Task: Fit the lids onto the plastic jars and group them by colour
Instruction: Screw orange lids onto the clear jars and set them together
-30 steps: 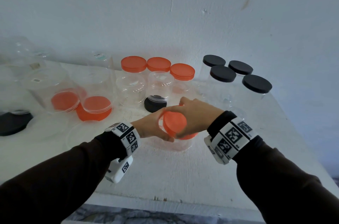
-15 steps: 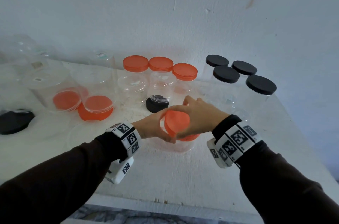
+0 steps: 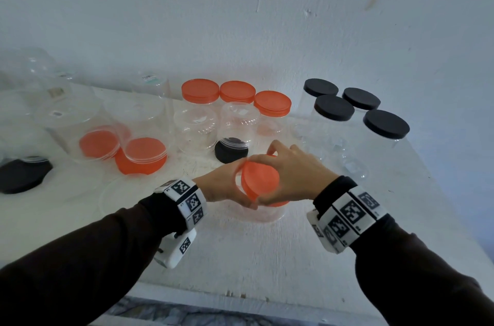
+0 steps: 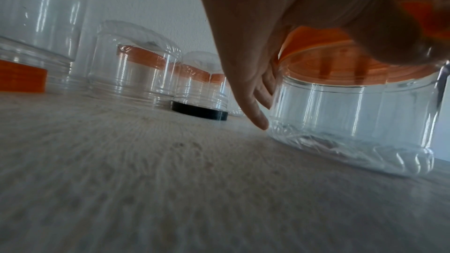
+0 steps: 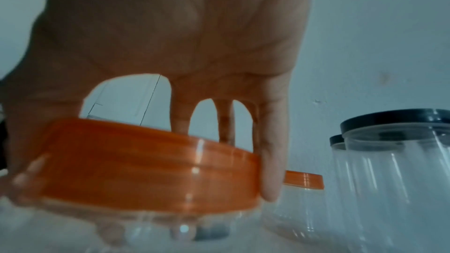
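A short clear jar stands at the middle of the white table. An orange lid sits tilted on its mouth. My left hand grips the jar's side from the left; in the left wrist view its fingers curl round the jar's wall under the lid. My right hand grips the lid from above and the right. The right wrist view shows its fingers spread round the lid's rim.
Three orange-lidded jars stand at the back centre and several black-lidded jars at the back right. Upturned clear jars rest on orange lids at the left and on a black lid. Another black lid lies far left.
Both hands have stayed on the jar and lid. The right hand has turned a little on the lid, its fingers lifting at the far side.
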### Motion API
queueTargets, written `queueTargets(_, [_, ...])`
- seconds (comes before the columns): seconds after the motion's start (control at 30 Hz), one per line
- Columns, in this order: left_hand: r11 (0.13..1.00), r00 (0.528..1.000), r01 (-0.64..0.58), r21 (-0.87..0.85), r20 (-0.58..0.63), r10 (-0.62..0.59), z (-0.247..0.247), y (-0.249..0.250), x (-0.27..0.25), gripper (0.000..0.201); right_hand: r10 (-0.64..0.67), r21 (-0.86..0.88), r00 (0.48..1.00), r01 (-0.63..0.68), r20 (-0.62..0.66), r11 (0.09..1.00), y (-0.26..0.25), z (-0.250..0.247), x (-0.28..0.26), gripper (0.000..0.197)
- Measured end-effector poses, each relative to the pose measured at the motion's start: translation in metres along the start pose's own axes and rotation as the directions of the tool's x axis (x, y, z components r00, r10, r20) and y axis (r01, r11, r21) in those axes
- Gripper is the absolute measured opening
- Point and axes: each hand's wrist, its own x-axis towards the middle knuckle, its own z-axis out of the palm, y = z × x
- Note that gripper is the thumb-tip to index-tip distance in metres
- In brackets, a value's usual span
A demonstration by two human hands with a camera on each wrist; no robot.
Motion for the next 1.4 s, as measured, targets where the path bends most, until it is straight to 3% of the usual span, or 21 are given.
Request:
queueTargets(0.3, [0.994, 0.999, -0.002, 0.107, -0.039, 0.006, -0.002, 0.000, 0.000, 0.089, 0.058, 0.019, 0.998, -0.057, -0.014, 0.998, -0.002, 0.003, 0.001, 0.087])
queueTargets(0.43, [0.997, 1.000, 0.013, 0.082, -0.004, -0.012, -0.001, 0.000, 0.001, 0.086, 0.041, 0.049, 0.999, -0.042, 0.027, 0.998, 0.000, 0.003, -0.002, 0.089])
queueTargets(0.53, [0.987, 0.999, 0.016, 0.158, 0.036, -0.022, -0.009, 0.001, 0.000, 0.089, 0.035, 0.074, 0.999, -0.037, 0.025, 0.997, 0.003, 0.006, -0.004, 0.081])
queueTargets(0.63, [0.957, 0.993, -0.031, 0.289, -0.102, 0.063, -0.025, 0.002, -0.003, 0.082, 0.078, 0.030, 0.995, -0.077, -0.058, 0.997, 0.011, 0.008, -0.002, 0.065])
queueTargets(0.7, [0.925, 0.942, -0.081, 0.371, -0.274, 0.192, -0.037, 0.003, -0.002, 0.064, 0.114, 0.036, 0.988, -0.111, -0.100, 0.993, 0.019, 0.009, 0.004, 0.058])
queueTargets(0.77, [0.865, 0.839, -0.119, 0.488, -0.416, 0.350, -0.050, 0.003, 0.001, 0.046, 0.140, 0.053, 0.983, -0.134, -0.123, 0.990, 0.027, 0.013, 0.013, 0.054])
queueTargets(0.83, [0.775, 0.730, -0.105, 0.623, -0.481, 0.485, -0.062, 0.000, 0.006, 0.036, 0.156, 0.065, 0.975, -0.148, -0.160, 0.987, 0.034, 0.017, 0.024, 0.050])
queueTargets(0.9, [0.690, 0.679, -0.042, 0.722, -0.486, 0.550, -0.072, -0.006, 0.013, 0.034, 0.172, 0.093, 0.965, -0.157, -0.196, 0.983, 0.041, 0.021, 0.034, 0.048])
queueTargets(0.97, [0.649, 0.686, 0.049, 0.759, -0.498, 0.531, -0.078, -0.011, 0.020, 0.036, 0.183, 0.115, 0.957, -0.160, -0.225, 0.980, 0.047, 0.023, 0.044, 0.047])
queueTargets(1.17, [0.572, 0.801, 0.302, 0.762, -0.528, 0.281, -0.086, -0.022, 0.032, 0.057, 0.191, 0.141, 0.939, -0.156, -0.286, 0.978, 0.060, 0.029, 0.069, 0.045])
queueTargets(1.3, [0.546, 0.819, 0.392, 0.740, -0.551, 0.159, -0.084, -0.022, 0.034, 0.055, 0.196, 0.152, 0.936, -0.157, -0.293, 0.976, 0.067, 0.030, 0.080, 0.046])
queueTargets(1.4, [0.564, 0.807, 0.386, 0.730, -0.564, 0.177, -0.084, -0.023, 0.035, 0.048, 0.195, 0.146, 0.937, -0.158, -0.290, 0.977, 0.071, 0.029, 0.086, 0.046])
